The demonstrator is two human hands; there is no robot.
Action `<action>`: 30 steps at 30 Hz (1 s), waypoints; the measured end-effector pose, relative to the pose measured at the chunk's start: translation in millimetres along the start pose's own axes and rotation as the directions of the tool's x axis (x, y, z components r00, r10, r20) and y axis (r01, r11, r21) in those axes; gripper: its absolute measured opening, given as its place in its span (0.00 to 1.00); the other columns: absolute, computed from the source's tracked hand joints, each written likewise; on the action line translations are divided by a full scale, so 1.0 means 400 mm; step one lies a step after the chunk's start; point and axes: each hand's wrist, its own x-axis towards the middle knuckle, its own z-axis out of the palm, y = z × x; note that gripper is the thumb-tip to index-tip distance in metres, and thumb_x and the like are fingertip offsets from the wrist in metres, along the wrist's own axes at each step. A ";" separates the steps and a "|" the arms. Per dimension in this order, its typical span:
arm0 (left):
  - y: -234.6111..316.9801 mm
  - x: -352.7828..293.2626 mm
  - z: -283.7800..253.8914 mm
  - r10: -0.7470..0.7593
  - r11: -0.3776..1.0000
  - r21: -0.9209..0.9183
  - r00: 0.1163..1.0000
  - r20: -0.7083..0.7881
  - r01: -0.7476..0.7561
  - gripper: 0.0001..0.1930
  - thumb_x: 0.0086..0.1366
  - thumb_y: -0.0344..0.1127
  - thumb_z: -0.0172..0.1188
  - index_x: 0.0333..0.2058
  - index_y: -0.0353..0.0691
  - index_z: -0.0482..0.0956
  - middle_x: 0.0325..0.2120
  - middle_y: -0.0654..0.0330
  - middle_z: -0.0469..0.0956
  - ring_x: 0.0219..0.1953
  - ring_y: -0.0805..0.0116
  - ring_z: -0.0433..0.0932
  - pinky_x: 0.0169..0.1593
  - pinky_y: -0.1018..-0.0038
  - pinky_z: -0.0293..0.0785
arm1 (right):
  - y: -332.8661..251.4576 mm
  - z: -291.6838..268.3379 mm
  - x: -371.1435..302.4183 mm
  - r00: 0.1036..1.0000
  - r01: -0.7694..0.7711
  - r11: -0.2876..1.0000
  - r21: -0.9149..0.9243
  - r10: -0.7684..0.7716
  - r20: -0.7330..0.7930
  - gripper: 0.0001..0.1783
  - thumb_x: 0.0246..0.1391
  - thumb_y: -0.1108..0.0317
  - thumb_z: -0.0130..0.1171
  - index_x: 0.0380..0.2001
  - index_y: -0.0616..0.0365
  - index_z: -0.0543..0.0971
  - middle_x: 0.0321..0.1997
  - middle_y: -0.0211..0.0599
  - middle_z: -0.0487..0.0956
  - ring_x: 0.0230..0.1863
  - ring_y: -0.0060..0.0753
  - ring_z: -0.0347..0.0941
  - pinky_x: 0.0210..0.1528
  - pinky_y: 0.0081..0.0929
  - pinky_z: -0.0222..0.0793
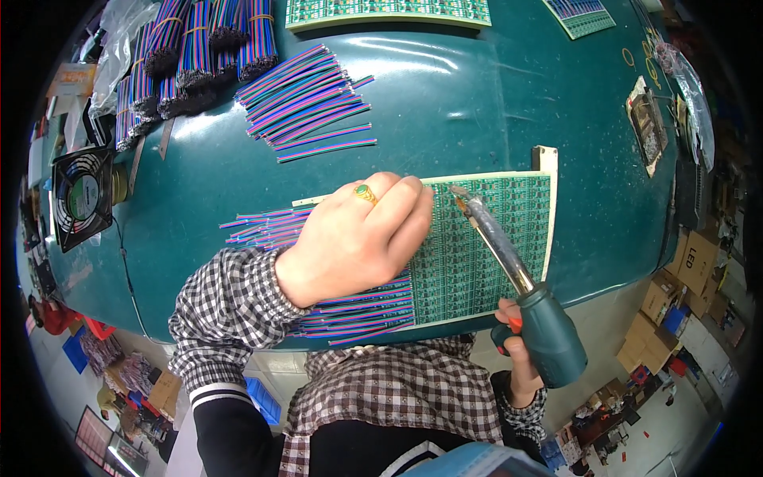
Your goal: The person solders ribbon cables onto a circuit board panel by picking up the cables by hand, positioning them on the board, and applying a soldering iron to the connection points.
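Observation:
A panel of small green circuit boards (485, 262) lies flat on the table before me. Many multicoloured ribbon wires (358, 316) reach leftward from its left part. My left hand (354, 238), wearing a ring with a green stone, bends over the panel's far left part with its fingers closed. Whatever those fingers pinch is hidden beneath them. In my right hand (520, 370) is a green soldering gun (554, 338) with a red trigger, gripped at the panel's near right side. Its metal barrel slants up and left, and the tip is over the far part of the panel, just right of my left hand.
Loose ribbon wires (306, 103) lie beyond the panel, with banded wire bundles (195, 48) at far left. A small black fan (82, 195) stands on the left. Another board panel (389, 12) sits at the back. A dark, worn tray (648, 127) lies at far right.

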 end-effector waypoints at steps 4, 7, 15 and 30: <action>0.000 0.000 0.000 0.013 1.000 0.000 1.000 -0.005 -0.013 0.20 0.49 0.28 0.63 0.44 0.30 0.83 0.39 0.55 0.78 0.38 0.63 0.81 0.37 0.72 0.80 | -0.001 -0.003 0.006 1.000 0.011 1.000 -0.001 -0.011 0.026 0.33 0.40 0.59 0.84 0.46 0.67 0.80 0.40 0.38 0.84 0.40 0.28 0.82 0.44 0.24 0.76; -0.001 -0.001 0.004 0.027 1.000 0.010 0.999 -0.030 -0.026 0.20 0.49 0.28 0.63 0.43 0.30 0.83 0.38 0.55 0.78 0.38 0.63 0.81 0.37 0.72 0.80 | 0.001 -0.010 0.010 0.996 0.055 0.998 -0.043 -0.052 0.071 0.34 0.40 0.60 0.85 0.47 0.67 0.79 0.39 0.37 0.84 0.40 0.26 0.82 0.43 0.22 0.77; 0.001 -0.007 0.016 0.013 1.000 0.007 0.998 -0.062 -0.013 0.19 0.49 0.27 0.64 0.42 0.29 0.83 0.38 0.55 0.78 0.37 0.63 0.81 0.37 0.72 0.80 | 0.012 -0.005 -0.001 0.999 0.000 1.000 0.001 0.000 0.053 0.36 0.41 0.60 0.85 0.48 0.68 0.78 0.38 0.37 0.84 0.39 0.25 0.82 0.42 0.21 0.77; 0.002 -0.002 0.012 0.014 1.000 0.014 0.999 -0.030 -0.014 0.19 0.48 0.27 0.65 0.42 0.30 0.83 0.38 0.56 0.77 0.37 0.63 0.80 0.36 0.72 0.80 | 0.043 -0.014 -0.005 0.992 0.102 0.989 -0.104 -0.093 0.087 0.36 0.40 0.60 0.84 0.49 0.68 0.79 0.38 0.36 0.81 0.36 0.26 0.79 0.40 0.24 0.76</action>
